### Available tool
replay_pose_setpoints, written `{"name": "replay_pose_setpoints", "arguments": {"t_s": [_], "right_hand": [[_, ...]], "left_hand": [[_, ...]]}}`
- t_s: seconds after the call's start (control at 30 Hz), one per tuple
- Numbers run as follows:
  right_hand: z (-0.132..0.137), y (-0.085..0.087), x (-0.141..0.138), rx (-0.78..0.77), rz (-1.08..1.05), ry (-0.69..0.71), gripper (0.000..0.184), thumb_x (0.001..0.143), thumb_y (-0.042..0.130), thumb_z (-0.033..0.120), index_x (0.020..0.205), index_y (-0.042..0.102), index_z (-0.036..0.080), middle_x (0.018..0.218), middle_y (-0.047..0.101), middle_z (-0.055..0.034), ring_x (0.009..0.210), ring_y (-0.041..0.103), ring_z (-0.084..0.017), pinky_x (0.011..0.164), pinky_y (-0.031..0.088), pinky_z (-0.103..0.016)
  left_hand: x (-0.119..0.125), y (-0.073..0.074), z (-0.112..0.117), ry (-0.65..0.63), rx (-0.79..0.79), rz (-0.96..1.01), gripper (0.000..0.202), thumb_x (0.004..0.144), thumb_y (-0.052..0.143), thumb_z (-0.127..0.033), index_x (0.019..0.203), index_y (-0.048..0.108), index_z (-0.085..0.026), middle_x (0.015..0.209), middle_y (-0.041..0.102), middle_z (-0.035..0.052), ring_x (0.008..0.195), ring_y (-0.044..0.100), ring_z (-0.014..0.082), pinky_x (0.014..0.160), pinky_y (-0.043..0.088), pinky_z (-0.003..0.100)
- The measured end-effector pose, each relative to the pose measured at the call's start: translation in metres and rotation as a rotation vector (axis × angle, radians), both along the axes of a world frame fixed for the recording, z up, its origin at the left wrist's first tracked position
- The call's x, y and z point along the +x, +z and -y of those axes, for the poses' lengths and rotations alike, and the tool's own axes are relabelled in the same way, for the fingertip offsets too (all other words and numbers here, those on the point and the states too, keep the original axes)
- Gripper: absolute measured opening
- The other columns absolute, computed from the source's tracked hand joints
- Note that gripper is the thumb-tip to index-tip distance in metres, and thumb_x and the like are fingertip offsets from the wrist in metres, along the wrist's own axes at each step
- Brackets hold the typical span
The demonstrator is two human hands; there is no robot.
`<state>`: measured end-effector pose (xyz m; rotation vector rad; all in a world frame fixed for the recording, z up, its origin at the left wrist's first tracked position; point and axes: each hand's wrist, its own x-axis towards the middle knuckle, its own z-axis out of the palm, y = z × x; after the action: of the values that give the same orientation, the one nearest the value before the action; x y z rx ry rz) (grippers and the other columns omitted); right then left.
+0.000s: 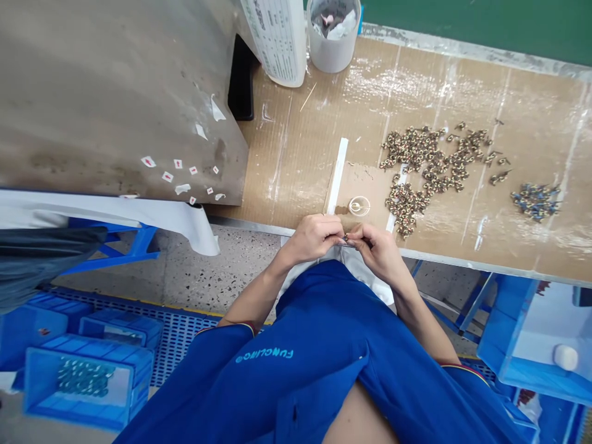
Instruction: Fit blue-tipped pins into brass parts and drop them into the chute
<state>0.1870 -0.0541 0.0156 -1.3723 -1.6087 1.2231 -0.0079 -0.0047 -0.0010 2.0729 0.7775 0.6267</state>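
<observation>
My left hand (318, 237) and my right hand (377, 246) meet at the front edge of the table. Both are closed in a pinch, fingertips almost touching, around a small dark metal part (345, 238). Most of this part is covered by the fingers, so its exact kind cannot be made out. Just beyond the hands, a small round clear dish (359, 206) sits on a bare brown patch. To the right of it spreads a large pile of small brass-coloured metal parts (416, 151). Farther right lies a smaller heap of bluish metal parts (536, 201).
A white strip (338, 176) lies left of the dish. At the back stand a white tub (333, 46) with scraps and a white printed container (280, 43). A metal surface (139, 92) with small stickers is on the left. Blue crates (87, 382) stand below on both sides.
</observation>
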Motion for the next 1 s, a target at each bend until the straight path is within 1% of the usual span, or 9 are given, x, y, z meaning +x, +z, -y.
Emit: {"name": "replay_pose_setpoints", "arguments": {"t_s": [0.07,0.13,0.27,0.4,0.53,0.67,0.77,0.87,1.0], "right_hand": [[0.001,-0.002,-0.001,-0.002,-0.011,-0.012,0.015,0.092,0.061,0.023,0.077,0.061,0.022,0.077,0.072,-0.0019,0.069,0.066,-0.015,0.066,0.052,-0.027],[0.003,-0.006,-0.002,-0.017,-0.040,-0.056,0.014,0.092,0.062,0.025,0.078,0.062,0.022,0.078,0.072,-0.0024,0.070,0.067,-0.016,0.066,0.053,-0.028],[0.007,-0.011,-0.002,-0.079,-0.145,-0.154,0.016,0.092,0.065,0.035,0.083,0.065,0.022,0.084,0.074,-0.0042,0.073,0.069,-0.016,0.066,0.056,-0.029],[0.006,-0.011,0.002,-0.164,-0.241,-0.156,0.024,0.090,0.069,0.046,0.086,0.069,0.022,0.083,0.075,-0.0038,0.070,0.070,-0.015,0.066,0.059,-0.029],[0.005,-0.011,0.003,-0.200,-0.265,-0.174,0.030,0.088,0.071,0.052,0.086,0.070,0.022,0.080,0.074,-0.0032,0.067,0.069,-0.015,0.065,0.060,-0.029],[0.004,-0.012,0.003,-0.155,-0.232,-0.167,0.027,0.088,0.072,0.048,0.081,0.068,0.022,0.080,0.074,-0.0036,0.068,0.068,-0.015,0.065,0.058,-0.029],[0.001,-0.009,0.004,-0.123,-0.196,-0.100,0.023,0.090,0.069,0.041,0.077,0.066,0.022,0.079,0.073,-0.0034,0.069,0.067,-0.015,0.065,0.056,-0.028],[-0.002,-0.004,0.006,-0.116,-0.169,-0.031,0.019,0.090,0.067,0.034,0.076,0.064,0.022,0.078,0.073,-0.0027,0.069,0.067,-0.015,0.066,0.055,-0.028],[-0.003,-0.001,0.005,-0.118,-0.110,0.002,0.019,0.091,0.064,0.031,0.074,0.062,0.022,0.076,0.073,-0.0023,0.069,0.067,-0.016,0.066,0.055,-0.029]], "left_hand": [[0.000,0.000,0.000,0.009,0.003,0.001,0.028,0.097,0.055,-0.022,0.070,0.061,-0.016,0.066,0.060,0.0006,0.064,0.055,0.0139,0.064,0.041,0.027],[0.001,0.001,0.001,0.039,0.003,0.026,0.029,0.099,0.055,-0.023,0.072,0.063,-0.016,0.067,0.061,0.0008,0.064,0.056,0.0135,0.064,0.042,0.026],[0.003,0.003,0.001,0.089,0.000,0.089,0.029,0.102,0.055,-0.031,0.079,0.067,-0.015,0.071,0.065,0.0019,0.065,0.058,0.0127,0.064,0.044,0.025],[0.004,0.004,0.001,0.089,-0.019,0.097,0.028,0.101,0.058,-0.037,0.088,0.070,-0.015,0.077,0.068,0.0039,0.070,0.062,0.0135,0.067,0.047,0.025],[0.004,0.004,0.000,0.081,-0.002,0.116,0.027,0.100,0.059,-0.036,0.086,0.069,-0.015,0.077,0.069,0.0042,0.071,0.062,0.0135,0.066,0.047,0.025],[0.006,0.003,0.001,0.089,0.038,0.138,0.029,0.102,0.057,-0.031,0.080,0.067,-0.015,0.072,0.067,0.0030,0.067,0.060,0.0129,0.064,0.044,0.024],[0.007,0.003,0.002,0.097,0.008,0.104,0.031,0.101,0.056,-0.030,0.076,0.066,-0.016,0.070,0.066,0.0021,0.065,0.059,0.0131,0.064,0.044,0.025],[0.006,0.003,0.002,0.069,-0.021,0.078,0.030,0.100,0.055,-0.028,0.075,0.066,-0.016,0.069,0.065,0.0022,0.065,0.059,0.0138,0.066,0.044,0.026],[0.005,0.002,0.002,0.046,-0.018,0.098,0.029,0.099,0.055,-0.024,0.073,0.065,-0.017,0.067,0.065,0.0020,0.064,0.058,0.0141,0.064,0.044,0.027]]}}
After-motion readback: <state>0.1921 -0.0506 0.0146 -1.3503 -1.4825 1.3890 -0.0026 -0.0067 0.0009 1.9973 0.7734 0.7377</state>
